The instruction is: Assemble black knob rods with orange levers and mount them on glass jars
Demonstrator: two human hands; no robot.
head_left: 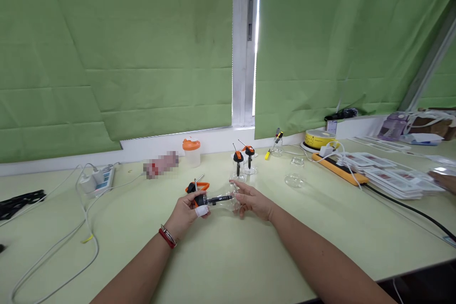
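Between my hands a clear bottle (225,205) lies nearly level above the table, a dark tube showing inside it. My left hand (190,206), a white wrap on one finger, is closed around its black-and-orange cap. My right hand (253,199) grips the bottle's wide clear end, fingers curled about it. Just behind my left hand rests a separate black-and-orange cap (203,186) with a thin metal rod. Beyond my hands stand two upright clear bottles with similar caps, one cap on the left (238,156), another on the right (250,150).
An uncapped clear bottle (295,179) stands right of centre. Farther back are an orange-lidded cup (192,153), a yellow-handled tool (268,154) and a yellow round container (318,140). Cables trail from a power strip (103,183). Another person's hand (443,180) is near stacked cards (395,183).
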